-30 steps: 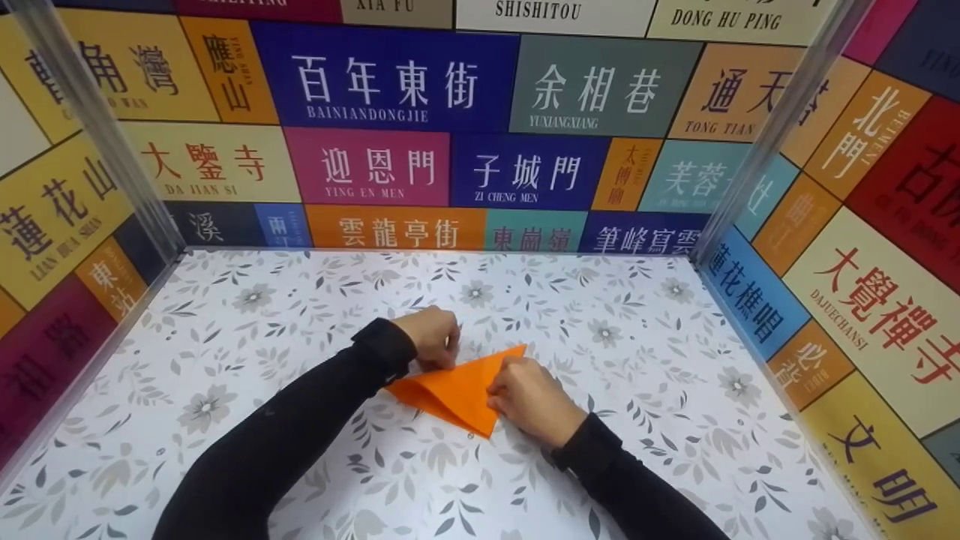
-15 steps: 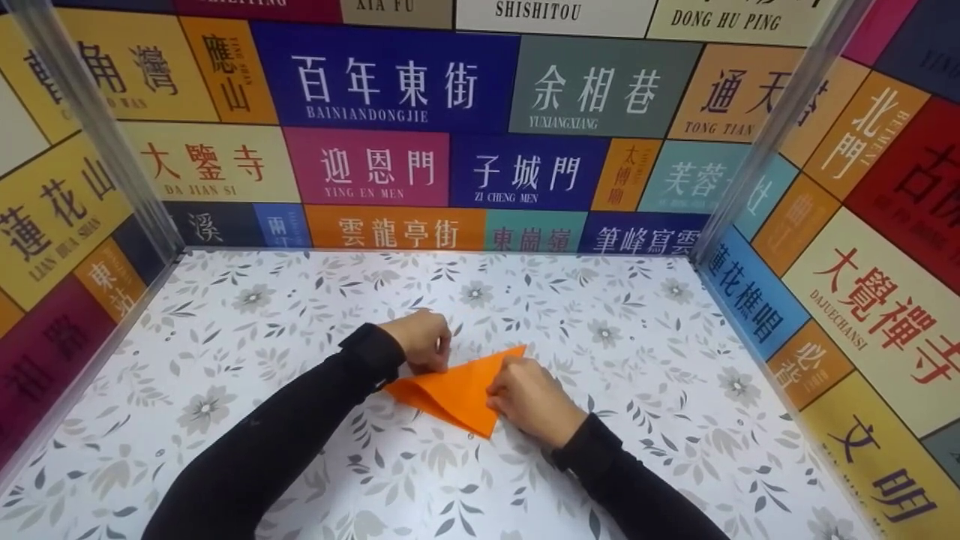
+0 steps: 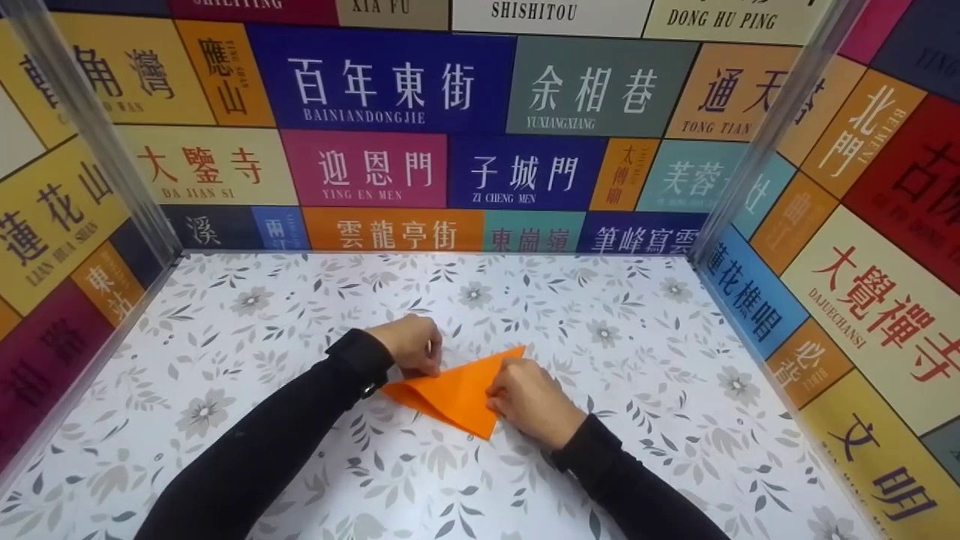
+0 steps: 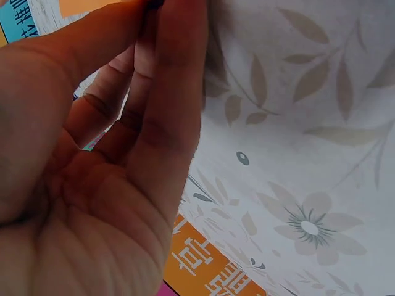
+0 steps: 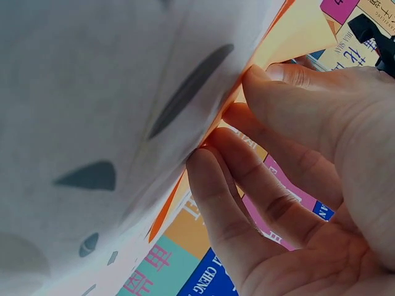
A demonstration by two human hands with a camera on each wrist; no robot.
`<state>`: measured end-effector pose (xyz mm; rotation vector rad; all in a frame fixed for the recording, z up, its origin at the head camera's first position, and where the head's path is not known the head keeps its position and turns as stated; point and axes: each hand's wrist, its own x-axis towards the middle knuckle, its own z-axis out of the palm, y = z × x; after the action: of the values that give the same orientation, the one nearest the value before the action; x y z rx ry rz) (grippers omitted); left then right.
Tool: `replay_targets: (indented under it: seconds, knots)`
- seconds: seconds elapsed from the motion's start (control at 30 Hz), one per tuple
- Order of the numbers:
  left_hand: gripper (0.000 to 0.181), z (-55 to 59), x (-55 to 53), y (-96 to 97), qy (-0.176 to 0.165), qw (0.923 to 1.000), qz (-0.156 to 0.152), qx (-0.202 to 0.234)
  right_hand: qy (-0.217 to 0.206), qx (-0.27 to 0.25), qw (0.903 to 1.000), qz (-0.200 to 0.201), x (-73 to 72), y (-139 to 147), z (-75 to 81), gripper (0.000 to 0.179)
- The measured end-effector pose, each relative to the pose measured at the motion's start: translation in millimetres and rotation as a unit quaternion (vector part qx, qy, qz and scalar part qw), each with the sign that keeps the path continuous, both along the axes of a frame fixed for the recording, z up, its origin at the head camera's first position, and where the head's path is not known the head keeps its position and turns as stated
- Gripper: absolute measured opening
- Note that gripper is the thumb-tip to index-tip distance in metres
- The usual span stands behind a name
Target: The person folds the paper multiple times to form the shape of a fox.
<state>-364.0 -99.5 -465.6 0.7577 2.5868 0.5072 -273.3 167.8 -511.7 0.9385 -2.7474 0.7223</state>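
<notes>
- At far left: a side wall of yellow, plum and orange panels with printed characters (image 3: pixel 52 202), meeting the far wall of similar multicoloured panels (image 3: pixel 367 165) behind a clear, glossy corner post (image 3: pixel 112 135).
- Left, near side: a long black sleeve with a dark wrist band (image 3: pixel 255 442), slanting inward.
- Left of centre: bare left hand (image 3: pixel 412 341), with fingers bent, thumb and index finger drawn together at the far-left edge of the paper; paper pinched between the tips or not, cannot tell.
- Centre: a folded, triangular sheet of bright orange paper (image 3: pixel 461 394), between the hands on a white tabletop printed with grey leaves and flowers (image 3: pixel 652 375); layers gaping along the near-left side, one corner pointing far right.
- Right of centre: bare right hand (image 3: pixel 534 397), with bent thumb and fingers gripping the paper's right edge.
- Right, near side: a second black sleeve (image 3: pixel 637 487).
</notes>
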Motion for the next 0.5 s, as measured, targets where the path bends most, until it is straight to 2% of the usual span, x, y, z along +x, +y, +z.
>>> replay_targets:
  seconds: [0.2,0.5]
  knots:
    - [0.012,-3.9,0.4,-4.8,0.010,0.9999,-0.002,0.007,-0.007,-0.004,1.0000,0.000,0.3,0,0.2,0.011]
    - [0.012,-4.8,3.0,-16.7,0.001,0.9999,0.002,0.014,-0.007,0.002,1.0000,-0.003,0.6,0,0.0,0.011]
